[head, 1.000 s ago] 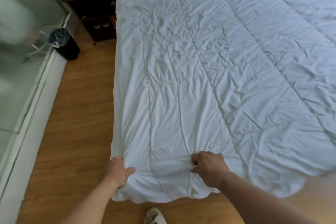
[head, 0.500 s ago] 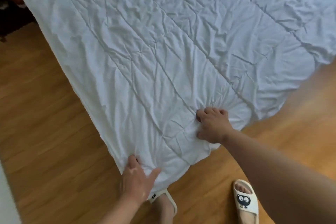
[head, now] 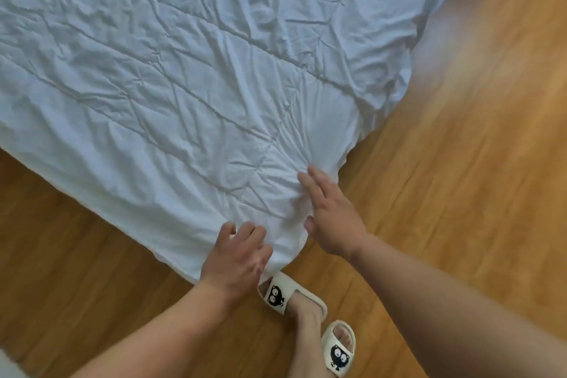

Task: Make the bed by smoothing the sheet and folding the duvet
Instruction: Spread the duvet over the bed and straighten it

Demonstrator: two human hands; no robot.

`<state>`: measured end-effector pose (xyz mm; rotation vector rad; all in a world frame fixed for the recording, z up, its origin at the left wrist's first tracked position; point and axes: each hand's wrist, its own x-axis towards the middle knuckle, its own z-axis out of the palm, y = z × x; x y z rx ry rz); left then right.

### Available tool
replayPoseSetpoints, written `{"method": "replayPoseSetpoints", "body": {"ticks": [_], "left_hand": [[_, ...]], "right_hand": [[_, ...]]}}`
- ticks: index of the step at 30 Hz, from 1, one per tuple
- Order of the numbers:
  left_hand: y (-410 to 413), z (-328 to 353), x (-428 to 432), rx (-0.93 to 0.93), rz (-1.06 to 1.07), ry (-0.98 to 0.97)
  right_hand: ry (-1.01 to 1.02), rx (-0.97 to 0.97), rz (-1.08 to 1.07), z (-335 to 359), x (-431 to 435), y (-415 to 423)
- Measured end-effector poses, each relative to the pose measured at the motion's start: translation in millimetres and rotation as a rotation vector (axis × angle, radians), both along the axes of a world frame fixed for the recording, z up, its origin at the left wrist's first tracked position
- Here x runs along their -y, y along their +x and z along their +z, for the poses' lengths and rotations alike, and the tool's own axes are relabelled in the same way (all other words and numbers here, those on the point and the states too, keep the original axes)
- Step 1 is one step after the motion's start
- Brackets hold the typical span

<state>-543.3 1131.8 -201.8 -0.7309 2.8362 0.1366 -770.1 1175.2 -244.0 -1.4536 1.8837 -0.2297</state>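
Note:
A white, wrinkled quilted duvet [head: 184, 77] covers the bed and fills the upper left of the view. Its near corner hangs down towards the floor by my feet. My left hand [head: 236, 255] grips that corner with curled fingers, its fingertips sunk in the fabric. My right hand [head: 331, 215] lies just to the right with straight fingers, touching the duvet close to its edge where creases fan out. No sheet shows beneath the duvet.
Wooden floor [head: 460, 163] runs along the right and bottom of the bed. My feet stand right under the corner in white slippers [head: 288, 294] with a black cartoon face, the second slipper [head: 340, 350] lower right.
My right hand has let go of the bunched fabric and now lies with straight fingers. Both hands have come closer together at the duvet corner. My view has swung to the right and down.

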Motion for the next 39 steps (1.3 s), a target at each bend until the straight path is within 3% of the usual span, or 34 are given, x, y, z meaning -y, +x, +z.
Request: {"method": "replayPoseSetpoints", "body": {"ticks": [3,7,13,16,19,22,24,28,33,39], "left_hand": [[-16.8,11.0,10.2,0.058,0.015,0.166],[-15.0,41.6,25.9,0.042,0.348,0.449],[-12.5,104.8,41.4,-0.177,0.561,0.586],[-10.9,133.8,48.2,-0.182,0.516,0.615],[-3.8,148.2,60.6,-0.190,0.422,0.558],[7.1,131.5,82.5,-0.143,0.404,0.427],[11.3,116.6,88.1,-0.084,0.418,0.414],[-4.9,100.5,83.3,-0.198,0.096,0.340],[-10.8,86.0,118.8,-0.485,0.310,0.219],[28.1,73.4,168.7,-0.583,0.684,0.356]], "right_hand": [[0.195,0.198,-0.302,-2.3,-56.8,21.5],[0.243,0.337,-0.190,4.3,-103.2,52.5],[0.093,0.049,-0.374,33.2,-74.4,81.6],[-0.040,-0.034,-0.419,45.7,-63.9,87.4],[-0.146,0.033,-0.492,60.8,-54.3,77.3],[-0.224,0.078,-0.524,76.0,-38.4,61.8],[-0.316,0.011,-0.473,87.7,-19.9,58.9],[-0.427,-0.010,-0.361,111.0,32.3,62.5],[-0.349,0.118,-0.446,116.4,39.6,73.1],[0.194,-0.189,-0.443,90.0,1.4,134.9]]}}
